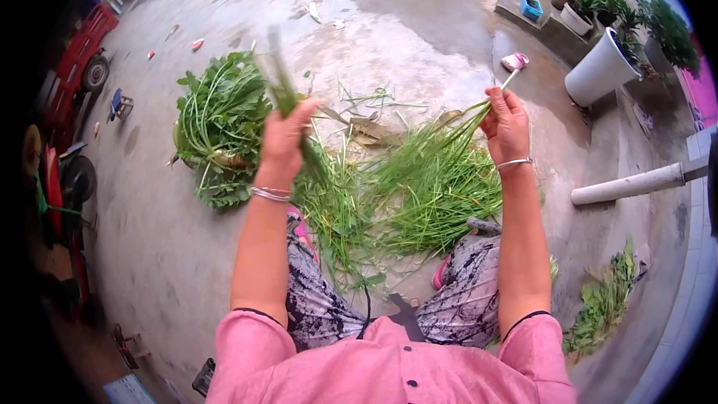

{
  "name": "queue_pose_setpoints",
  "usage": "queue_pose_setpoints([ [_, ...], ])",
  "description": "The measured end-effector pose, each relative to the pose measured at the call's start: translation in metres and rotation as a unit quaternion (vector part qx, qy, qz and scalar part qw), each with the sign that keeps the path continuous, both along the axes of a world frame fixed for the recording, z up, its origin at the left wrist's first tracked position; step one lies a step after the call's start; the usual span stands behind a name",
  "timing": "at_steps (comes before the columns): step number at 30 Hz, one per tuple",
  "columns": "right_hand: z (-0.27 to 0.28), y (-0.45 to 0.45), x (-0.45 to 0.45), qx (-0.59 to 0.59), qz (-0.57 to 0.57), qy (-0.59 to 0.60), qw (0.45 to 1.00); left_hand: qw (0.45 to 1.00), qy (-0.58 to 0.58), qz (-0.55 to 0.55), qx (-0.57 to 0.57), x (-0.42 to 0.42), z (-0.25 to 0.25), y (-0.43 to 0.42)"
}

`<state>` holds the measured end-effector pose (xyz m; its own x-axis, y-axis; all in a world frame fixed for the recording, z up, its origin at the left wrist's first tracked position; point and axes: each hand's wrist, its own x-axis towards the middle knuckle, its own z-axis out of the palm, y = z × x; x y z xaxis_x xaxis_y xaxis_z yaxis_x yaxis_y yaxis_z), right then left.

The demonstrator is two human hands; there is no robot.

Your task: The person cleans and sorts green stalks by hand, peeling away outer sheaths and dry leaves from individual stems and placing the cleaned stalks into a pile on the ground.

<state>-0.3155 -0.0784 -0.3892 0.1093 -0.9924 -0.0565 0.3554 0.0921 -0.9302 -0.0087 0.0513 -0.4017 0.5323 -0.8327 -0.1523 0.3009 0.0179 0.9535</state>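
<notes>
My left hand [284,138] is closed round a bunch of long thin green stalks [278,75], chive-like and smeared by motion. Between the pinched fingers of my right hand [506,123] are a few thin green stalks [471,116], pale at the tip above the fingers and trailing down to the left. Below that hand a loose heap of the same greens [441,194] lies on the concrete, and a smaller pile [333,209] sits between my feet. Left of my left hand rests a big bundle of leafy greens [221,112] with lobed leaves.
Dry brown leaves [374,131] lie beyond the heap. A pink-and-white scrap [514,61] is on the ground near my right hand. Potted plants and a tall white pot [602,71] stand at right, above a white pipe [628,183]. A red cart [78,60] is at left.
</notes>
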Motion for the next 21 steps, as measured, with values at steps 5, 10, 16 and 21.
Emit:
queue_pose_setpoints([
  [5,0.006,0.027,0.037,0.023,0.098,0.007,0.995,0.975,-0.010,-0.217,0.038,-0.061,0.006,-0.004],
  [10,0.004,0.037,0.054,-0.007,0.141,0.054,0.989,0.959,0.010,-0.282,0.008,-0.084,-0.004,-0.009],
  [16,-0.001,0.043,0.065,0.000,0.134,0.133,0.982,0.956,0.004,-0.293,-0.026,-0.097,-0.003,-0.012],
  [21,0.000,0.038,0.060,0.048,0.196,0.107,0.974,0.953,0.055,-0.296,-0.020,-0.090,-0.006,-0.012],
])
